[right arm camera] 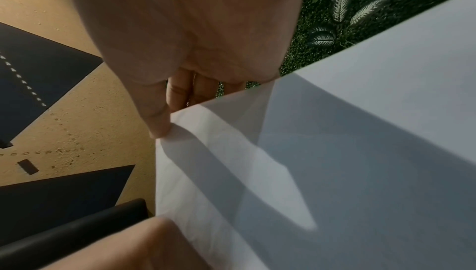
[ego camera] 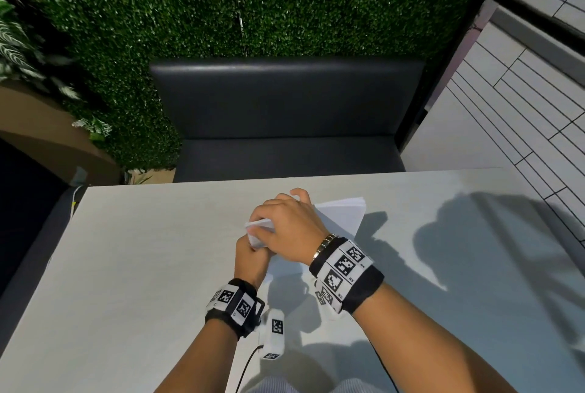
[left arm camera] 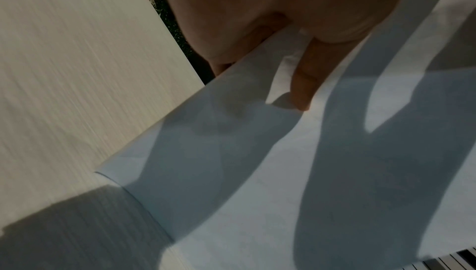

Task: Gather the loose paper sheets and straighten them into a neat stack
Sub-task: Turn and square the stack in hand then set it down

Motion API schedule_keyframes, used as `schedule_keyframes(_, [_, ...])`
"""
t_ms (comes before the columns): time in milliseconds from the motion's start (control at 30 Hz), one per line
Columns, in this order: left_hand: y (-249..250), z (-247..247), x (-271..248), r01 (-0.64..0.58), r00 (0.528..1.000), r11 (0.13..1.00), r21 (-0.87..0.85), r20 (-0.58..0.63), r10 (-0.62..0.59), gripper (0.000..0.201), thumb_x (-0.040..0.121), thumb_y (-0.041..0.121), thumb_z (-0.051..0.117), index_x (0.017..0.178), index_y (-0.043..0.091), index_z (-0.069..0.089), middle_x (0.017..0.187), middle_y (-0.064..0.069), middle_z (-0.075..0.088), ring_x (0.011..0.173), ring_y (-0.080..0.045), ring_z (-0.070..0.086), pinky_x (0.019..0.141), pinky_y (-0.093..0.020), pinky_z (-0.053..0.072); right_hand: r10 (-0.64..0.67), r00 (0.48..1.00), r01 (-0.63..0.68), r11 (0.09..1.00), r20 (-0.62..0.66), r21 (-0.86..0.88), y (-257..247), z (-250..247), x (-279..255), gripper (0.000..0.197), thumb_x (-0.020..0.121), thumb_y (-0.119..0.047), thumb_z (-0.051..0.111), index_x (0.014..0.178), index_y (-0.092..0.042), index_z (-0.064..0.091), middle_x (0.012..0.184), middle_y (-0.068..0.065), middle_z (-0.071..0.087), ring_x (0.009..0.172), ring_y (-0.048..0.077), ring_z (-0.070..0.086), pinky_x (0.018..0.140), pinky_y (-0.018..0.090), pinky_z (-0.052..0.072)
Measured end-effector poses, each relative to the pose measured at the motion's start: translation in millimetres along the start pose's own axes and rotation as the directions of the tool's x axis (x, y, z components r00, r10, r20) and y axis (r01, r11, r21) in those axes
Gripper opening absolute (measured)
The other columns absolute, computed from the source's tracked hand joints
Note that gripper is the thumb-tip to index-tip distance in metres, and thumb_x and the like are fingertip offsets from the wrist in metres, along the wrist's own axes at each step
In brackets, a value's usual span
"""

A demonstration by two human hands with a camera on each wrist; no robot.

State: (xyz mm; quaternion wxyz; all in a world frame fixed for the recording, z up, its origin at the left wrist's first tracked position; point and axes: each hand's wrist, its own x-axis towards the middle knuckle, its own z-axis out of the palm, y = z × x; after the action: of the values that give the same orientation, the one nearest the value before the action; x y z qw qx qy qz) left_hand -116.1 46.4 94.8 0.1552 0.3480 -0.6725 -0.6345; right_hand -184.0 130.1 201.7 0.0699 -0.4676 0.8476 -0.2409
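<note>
A bundle of white paper sheets [ego camera: 343,213] is held upright on edge over the middle of the pale table [ego camera: 126,266]. My left hand [ego camera: 250,258] grips its near left side, thumb [left arm camera: 306,82] lying on the sheet face [left arm camera: 270,182]. My right hand [ego camera: 286,221] wraps over the top edge, fingers curled behind the sheets and thumb [right arm camera: 157,119] pinching the upper corner of the paper [right arm camera: 347,162]. The sheets' far corner sticks out to the right of my right hand, and their lower edge is hidden behind my hands.
A dark padded bench [ego camera: 285,114] stands beyond the table's far edge, against an artificial green hedge wall [ego camera: 221,3]. Tiled floor [ego camera: 522,107] lies to the right. A cable [ego camera: 245,370] runs from my left wrist toward my lap.
</note>
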Motion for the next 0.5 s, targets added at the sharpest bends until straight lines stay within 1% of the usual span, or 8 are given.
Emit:
schedule_keyframes(100, [-3.0,-0.6,1.5,0.007,1.000,1.000,0.026,0.000,-0.007,0.039,0.085,-0.009,0.050,0.055,0.014,0.042,0.048,0.009,0.044,0.044,-0.002,0.037,0.045,-0.018,0.034,-0.008,1.000,0.009,1.000,-0.027,0.024,-3.7,2.6,-0.2,0.016,0.089,-0.033,0.056,0.094,-0.031,0.071,0.099,-0.013,0.071,0.100,0.011,0.057,0.108,0.040,0.020])
schedule_keyframes(167, [-5.6,-1.2,3.9,-0.004,1.000,0.998,0.055,0.004,0.003,0.031,0.084,-0.008,0.051,0.057,0.003,0.042,0.052,0.000,0.045,0.049,-0.005,0.039,0.046,-0.020,0.036,-0.009,0.999,0.009,1.000,-0.032,0.016,-5.2,4.2,-0.4,0.017,0.089,-0.034,0.055,0.093,-0.031,0.072,0.097,-0.013,0.072,0.099,0.011,0.057,0.108,0.040,0.020])
schedule_keyframes(200, [-8.2,-1.7,5.4,-0.022,1.000,0.998,0.063,0.011,0.021,0.024,0.084,-0.007,0.051,0.061,-0.006,0.043,0.056,-0.006,0.046,0.054,-0.010,0.041,0.049,-0.023,0.037,-0.006,0.999,0.006,1.000,-0.034,0.010,-5.5,4.9,-0.6,0.018,0.089,-0.036,0.055,0.093,-0.032,0.072,0.097,-0.013,0.072,0.099,0.011,0.057,0.108,0.040,0.019])
schedule_keyframes(233, [-9.8,-2.0,6.6,-0.038,0.999,0.997,0.067,0.015,0.037,0.020,0.083,-0.006,0.052,0.065,-0.010,0.044,0.060,-0.010,0.046,0.059,-0.014,0.042,0.051,-0.029,0.038,-0.004,0.999,0.004,1.000,-0.038,0.011,-5.7,5.2,-0.8,0.019,0.090,-0.038,0.054,0.093,-0.032,0.072,0.097,-0.013,0.072,0.099,0.011,0.057,0.108,0.040,0.019])
schedule_keyframes(333, [-17.4,-0.9,12.8,-0.060,0.998,0.995,0.086,0.010,0.059,0.020,0.084,0.000,0.052,0.071,-0.013,0.046,0.064,-0.012,0.049,0.061,-0.015,0.043,0.054,-0.032,0.039,-0.005,0.998,0.006,1.000,-0.057,0.021,-6.0,5.9,-1.1,0.024,0.092,-0.043,0.051,0.092,-0.031,0.072,0.097,-0.013,0.073,0.097,0.011,0.058,0.108,0.040,0.019])
schedule_keyframes(367, [-18.4,0.8,14.6,-0.069,0.998,0.990,0.121,0.004,0.069,0.020,0.085,0.002,0.052,0.073,-0.013,0.047,0.066,-0.011,0.049,0.060,-0.014,0.042,0.054,-0.029,0.040,-0.010,0.998,0.012,1.000,-0.068,0.020,-5.9,6.6,-1.3,0.024,0.092,-0.043,0.051,0.091,-0.031,0.072,0.096,-0.013,0.073,0.096,0.011,0.058,0.108,0.040,0.020])
schedule_keyframes(433, [-20.0,4.4,18.1,-0.099,0.995,0.973,0.206,0.000,0.101,0.019,0.088,0.007,0.052,0.077,-0.009,0.049,0.068,-0.007,0.050,0.061,-0.008,0.041,0.052,-0.014,0.038,-0.018,0.995,0.020,1.000,-0.095,0.019,-6.3,8.5,-1.9,0.022,0.090,-0.040,0.052,0.086,-0.030,0.071,0.090,-0.013,0.072,0.091,0.012,0.058,0.107,0.040,0.021])
schedule_keyframes(500, [-19.8,7.3,20.6,-0.113,0.993,0.960,0.257,0.014,0.113,0.013,0.092,0.012,0.050,0.081,0.005,0.056,0.071,0.005,0.054,0.063,-0.005,0.047,0.053,-0.006,0.040,-0.016,0.992,0.018,1.000,-0.122,0.014,-7.9,10.7,-2.5,0.019,0.087,-0.036,0.053,0.079,-0.028,0.069,0.083,-0.013,0.071,0.086,0.013,0.057,0.106,0.040,0.023])
